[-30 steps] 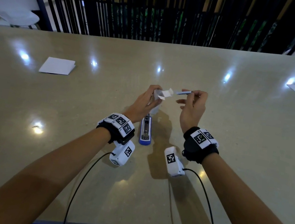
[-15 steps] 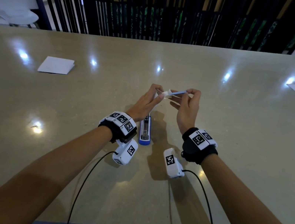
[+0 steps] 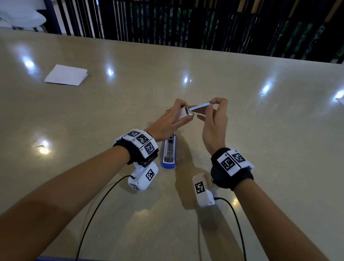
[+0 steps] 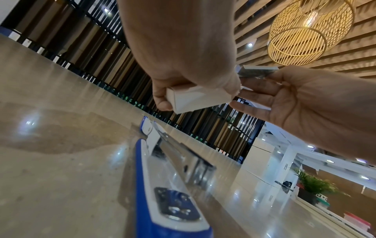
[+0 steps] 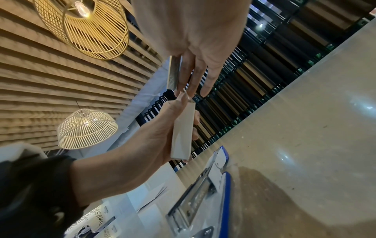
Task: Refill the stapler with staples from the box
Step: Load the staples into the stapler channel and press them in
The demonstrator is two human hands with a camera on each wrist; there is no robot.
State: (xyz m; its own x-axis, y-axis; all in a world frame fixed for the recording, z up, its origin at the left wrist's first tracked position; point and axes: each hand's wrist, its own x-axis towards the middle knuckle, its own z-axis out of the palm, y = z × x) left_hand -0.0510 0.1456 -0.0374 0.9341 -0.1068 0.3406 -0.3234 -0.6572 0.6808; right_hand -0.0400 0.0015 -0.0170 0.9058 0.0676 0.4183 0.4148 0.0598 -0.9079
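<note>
Stapler [image 3: 169,152] open on table [image 3: 273,170]; left hand [image 3: 169,122] grips box [image 3: 183,113], right hand [image 3: 214,123] pinches staple strip [image 3: 200,107], loading not yet done.

Dim room; ceiling lights glare on the glossy table [image 3: 273,170], wrist views blurred and warped.

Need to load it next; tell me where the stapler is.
In the head view the stapler lies open on the table, centre, between the wrists, just below the left hand holding the box.
</note>
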